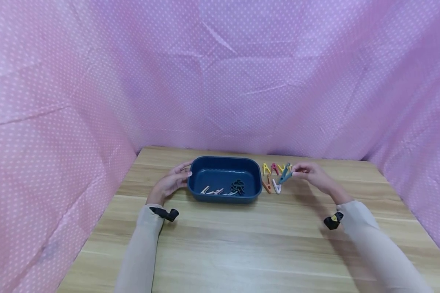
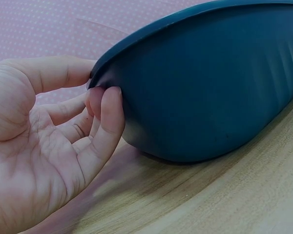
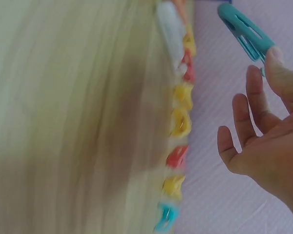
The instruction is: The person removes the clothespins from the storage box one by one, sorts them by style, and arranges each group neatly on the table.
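Teal clip up off table, near white clip, right of tub. Right hand pinches one end. Looks light, stiff, springy, maybe slick plastic; I'd grab handle ends. Long axis slanted, free end pointing down-left in head view. Left hand grips tub rim.

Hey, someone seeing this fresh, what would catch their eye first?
Probably the pink polka-dot cloth hanging behind the table. Next, the dark blue tub, gripped at its left end by the left hand. Right of it, the right hand pinches a blue-green clip beside other colourful clips.
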Motion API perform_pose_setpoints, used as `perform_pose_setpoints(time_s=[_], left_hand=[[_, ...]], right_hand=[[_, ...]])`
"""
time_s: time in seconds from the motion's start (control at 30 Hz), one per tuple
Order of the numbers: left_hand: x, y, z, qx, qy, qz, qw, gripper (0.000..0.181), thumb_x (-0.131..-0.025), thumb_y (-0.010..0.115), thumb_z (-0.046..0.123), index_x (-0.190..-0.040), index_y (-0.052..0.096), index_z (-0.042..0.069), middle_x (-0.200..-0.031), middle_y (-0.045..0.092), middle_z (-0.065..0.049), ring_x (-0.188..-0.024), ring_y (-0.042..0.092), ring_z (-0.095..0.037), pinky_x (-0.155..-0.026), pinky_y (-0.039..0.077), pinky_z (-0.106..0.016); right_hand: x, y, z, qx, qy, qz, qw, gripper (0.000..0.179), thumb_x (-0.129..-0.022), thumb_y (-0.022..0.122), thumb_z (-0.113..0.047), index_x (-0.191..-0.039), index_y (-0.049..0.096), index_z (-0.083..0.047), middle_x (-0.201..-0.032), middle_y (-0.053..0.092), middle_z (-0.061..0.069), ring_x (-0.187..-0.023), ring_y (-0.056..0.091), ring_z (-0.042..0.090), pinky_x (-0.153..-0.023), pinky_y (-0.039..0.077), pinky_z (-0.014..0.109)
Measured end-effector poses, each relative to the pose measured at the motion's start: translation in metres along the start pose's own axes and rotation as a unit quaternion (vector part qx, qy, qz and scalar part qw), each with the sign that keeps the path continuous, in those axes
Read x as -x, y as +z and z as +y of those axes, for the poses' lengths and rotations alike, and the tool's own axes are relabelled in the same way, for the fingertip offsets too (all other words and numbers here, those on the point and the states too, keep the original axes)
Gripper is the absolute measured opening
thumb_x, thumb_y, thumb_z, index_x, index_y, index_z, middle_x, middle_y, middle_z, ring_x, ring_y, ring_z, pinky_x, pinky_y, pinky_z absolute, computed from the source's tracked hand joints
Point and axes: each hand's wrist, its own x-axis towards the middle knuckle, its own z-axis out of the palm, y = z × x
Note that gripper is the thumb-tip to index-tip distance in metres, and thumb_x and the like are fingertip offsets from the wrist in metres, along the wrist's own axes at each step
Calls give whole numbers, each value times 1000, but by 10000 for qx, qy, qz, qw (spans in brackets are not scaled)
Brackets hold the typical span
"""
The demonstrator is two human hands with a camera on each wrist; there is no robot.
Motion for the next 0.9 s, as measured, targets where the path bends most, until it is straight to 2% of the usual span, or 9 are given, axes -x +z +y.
perform_pose_setpoints(time_s=[0.1,0.2,0.3,0.43,0.67,0.9], left_hand=[[-1,-1,0,15,14,-21,10000,61,-106,43,-1,-162,18,4,-123,60,-5,-98,65,-13,-83,58,-31],[-1,-3,1,2,-4,15,10000,61,-106,44,-1,-162,19,4,-121,61,-4,-98,65,-13,-84,58,-32],[0,-3,1,-25,-34,58,10000,61,-106,44,0,-162,20,4,-121,61,-3,-98,65,-13,-84,58,-32],[0,-3,0,7,-17,11,10000,60,-106,44,-1,-162,20,4,-122,62,-3,-99,66,-13,-85,58,-32],[-1,-2,0,-76,30,-40,10000,60,-106,44,0,-161,20,4,-125,61,-4,-100,65,-14,-85,57,-33],[-4,-5,-3,-28,-13,-26,10000,60,-107,44,1,-162,20,5,-117,62,-2,-97,65,-13,-83,57,-31]], right_hand=[[1,-6,10,155,123,-202,9996,8,-97,66,-5,-99,69,2,-102,67,9,-94,59,12,-83,52,31],[1,-9,17,184,198,-455,9986,7,-96,66,-3,-99,68,2,-102,65,10,-95,58,14,-83,53,31],[0,-10,23,113,253,-699,9972,9,-95,67,-2,-101,68,4,-100,66,10,-94,58,11,-83,51,27],[0,-12,26,270,233,-946,9949,8,-94,69,-3,-100,69,3,-101,69,11,-94,58,9,-84,50,23],[-1,-14,25,1228,-571,-1177,9838,2,-92,70,-1,-92,71,-2,-93,72,10,-90,59,9,-84,48,26],[-3,-13,29,1529,-608,-1391,9765,9,-91,68,5,-88,70,-3,-96,73,14,-93,65,17,-84,53,27]])
